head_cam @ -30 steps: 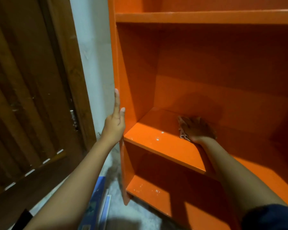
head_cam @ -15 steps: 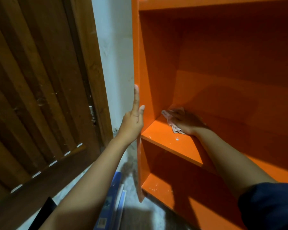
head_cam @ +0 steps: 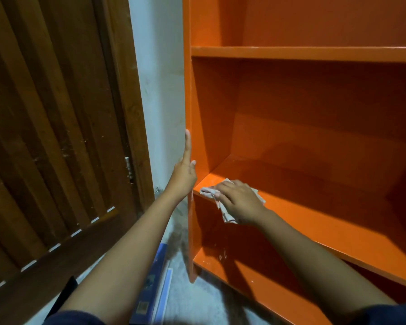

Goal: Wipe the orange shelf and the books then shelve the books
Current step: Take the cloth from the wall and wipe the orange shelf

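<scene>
The orange shelf (head_cam: 291, 55) is standing upright with its compartments bare, and everything else is lying to its left or against it. A dark wooden door (head_cam: 56, 137) is filling the space well to the left of the shelf, with a strip of pale wall (head_cam: 159, 90) showing between the two. On the grey floor just left of the shelf's foot, blue books (head_cam: 155, 285) are lying flat, partly hidden under the left forearm. The left hand (head_cam: 184, 174) is resting open against the shelf's left side panel, fingers straight and pointing up, gripping nothing. The right hand (head_cam: 240, 202) is pressing flat on a crumpled whitish cloth (head_cam: 208, 192) at the front left corner of the shelf's middle board, fingers spread over the cloth, one end of which is hanging over the board's front edge.
</scene>
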The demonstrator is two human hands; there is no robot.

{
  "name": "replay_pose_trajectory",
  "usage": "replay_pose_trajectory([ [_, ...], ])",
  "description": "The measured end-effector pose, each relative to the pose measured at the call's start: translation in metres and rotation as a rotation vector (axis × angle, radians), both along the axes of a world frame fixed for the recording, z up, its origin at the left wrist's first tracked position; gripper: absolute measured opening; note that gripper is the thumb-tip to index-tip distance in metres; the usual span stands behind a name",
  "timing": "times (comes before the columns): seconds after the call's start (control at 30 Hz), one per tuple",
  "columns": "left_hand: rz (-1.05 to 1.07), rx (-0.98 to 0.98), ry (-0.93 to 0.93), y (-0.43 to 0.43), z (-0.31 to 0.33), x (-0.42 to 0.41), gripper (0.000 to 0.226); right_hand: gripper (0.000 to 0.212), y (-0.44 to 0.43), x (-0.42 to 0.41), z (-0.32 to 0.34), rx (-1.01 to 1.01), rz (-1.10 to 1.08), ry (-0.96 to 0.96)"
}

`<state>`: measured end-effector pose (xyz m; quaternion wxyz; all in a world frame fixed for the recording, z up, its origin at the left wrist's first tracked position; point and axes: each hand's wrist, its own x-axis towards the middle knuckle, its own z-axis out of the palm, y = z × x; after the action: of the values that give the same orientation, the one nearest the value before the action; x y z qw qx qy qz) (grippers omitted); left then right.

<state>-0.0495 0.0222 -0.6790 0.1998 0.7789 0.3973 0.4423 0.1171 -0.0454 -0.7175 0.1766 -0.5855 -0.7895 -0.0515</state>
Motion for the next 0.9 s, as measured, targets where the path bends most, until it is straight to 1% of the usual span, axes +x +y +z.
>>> replay_pose_trajectory([
  [0.1, -0.007, 0.023, -0.033, -0.001, 0.01, -0.001, 0.09, 0.021, -0.015, -0.004, -0.004, 0.114, -0.007, 0.007],
  [0.17, -0.014, 0.052, -0.057, -0.003, 0.017, -0.001, 0.091, 0.02, -0.023, -0.005, -0.002, 0.099, 0.02, 0.056],
  [0.2, -0.013, 0.062, -0.066, -0.003, 0.02, -0.001, 0.091, 0.021, -0.026, -0.004, 0.001, 0.06, 0.047, 0.102],
  [0.27, -0.021, 0.064, -0.08, -0.002, 0.024, -0.002, 0.09, 0.025, -0.028, 0.003, 0.009, 0.018, 0.06, 0.239],
  [0.33, -0.036, 0.058, -0.089, -0.001, 0.025, -0.003, 0.089, 0.027, -0.027, 0.018, 0.018, 0.032, -0.008, 0.468],
  [0.4, -0.045, 0.048, -0.087, -0.001, 0.023, -0.003, 0.085, 0.022, -0.024, 0.035, 0.026, 0.041, -0.104, 0.677],
  [0.43, -0.045, 0.04, -0.082, 0.001, 0.021, -0.003, 0.082, 0.018, -0.023, 0.041, 0.03, 0.038, -0.146, 0.73],
  [0.5, -0.038, 0.022, -0.074, 0.005, 0.018, -0.002, 0.074, 0.021, -0.019, 0.052, 0.035, 0.004, -0.194, 0.742],
  [0.57, -0.011, 0.024, -0.072, 0.008, 0.014, 0.0, 0.068, 0.021, -0.011, 0.056, 0.034, -0.079, -0.195, 0.753],
  [0.63, 0.039, 0.081, -0.055, 0.01, 0.009, 0.003, 0.065, 0.017, 0.003, 0.058, 0.028, -0.128, -0.184, 0.747],
  [0.73, 0.095, 0.191, -0.03, 0.015, 0.0, 0.006, 0.057, 0.019, 0.029, 0.059, 0.021, -0.137, -0.159, 0.65],
  [0.83, 0.118, 0.242, -0.008, 0.022, -0.006, 0.007, 0.055, 0.019, 0.049, 0.061, 0.011, -0.163, -0.101, 0.522],
  [0.9, 0.127, 0.262, -0.007, 0.024, -0.008, 0.008, 0.056, 0.018, 0.051, 0.059, 0.011, -0.175, -0.058, 0.514],
])
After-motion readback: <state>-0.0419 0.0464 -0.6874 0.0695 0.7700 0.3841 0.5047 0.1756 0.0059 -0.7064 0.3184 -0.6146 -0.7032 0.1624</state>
